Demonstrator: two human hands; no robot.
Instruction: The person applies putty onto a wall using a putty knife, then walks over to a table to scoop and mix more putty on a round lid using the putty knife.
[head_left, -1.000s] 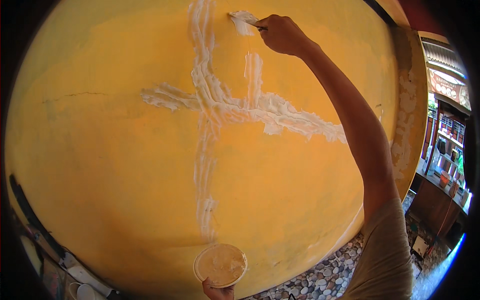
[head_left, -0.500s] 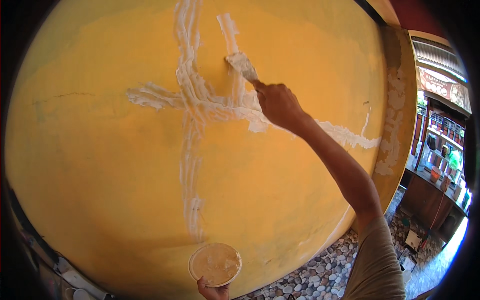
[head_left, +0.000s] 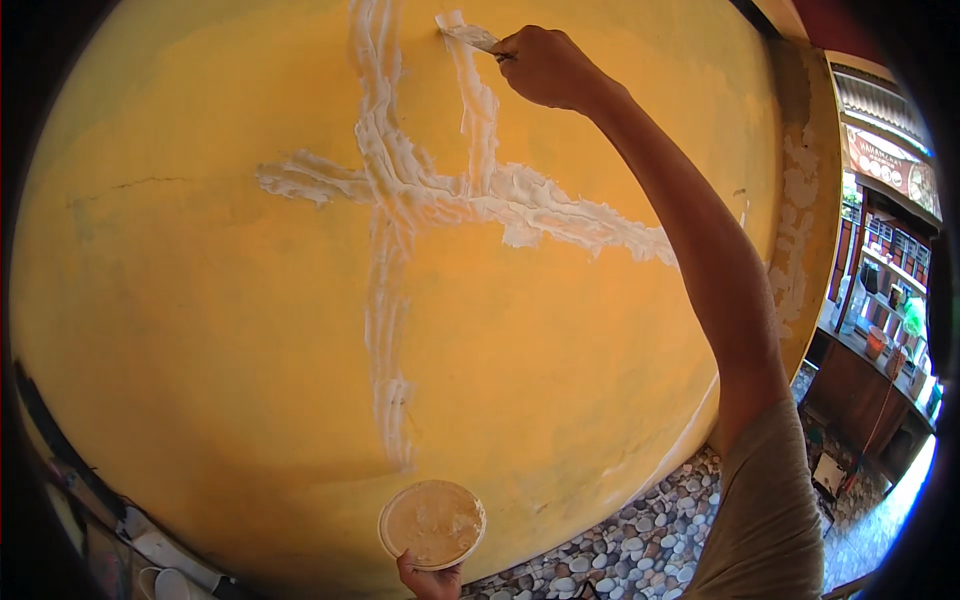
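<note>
The scraper [head_left: 470, 38] is grasped by its handle in the right hand [head_left: 548, 68], with the fingers curled closed around it. Its blade is pointed left and slightly up, and is laid over the upper end of the short strip [head_left: 482, 120] of putty on the yellow wall [head_left: 200, 330]. From the right hand, the strip lies to the left and below; its long axis is run nearly upright, crosswise to the blade's pointing, down to the cross band [head_left: 570, 220]. The strip is much nearer to the right hand than to the left hand [head_left: 430, 580], by which the tub [head_left: 381, 520] is gripped low in the view, thumb over the rim; the other fingers are mostly hidden. Putty [head_left: 440, 518] is held in the tub, well below the scraper.

To the left, the short strip is flanked by the long strip [head_left: 377, 90], with a narrow band of bare wall between. To the right, wider bare wall is bounded by the forearm [head_left: 690, 210] and, beyond it, by the pillar [head_left: 798, 190]. How firmly the blade is pressed cannot be judged.
</note>
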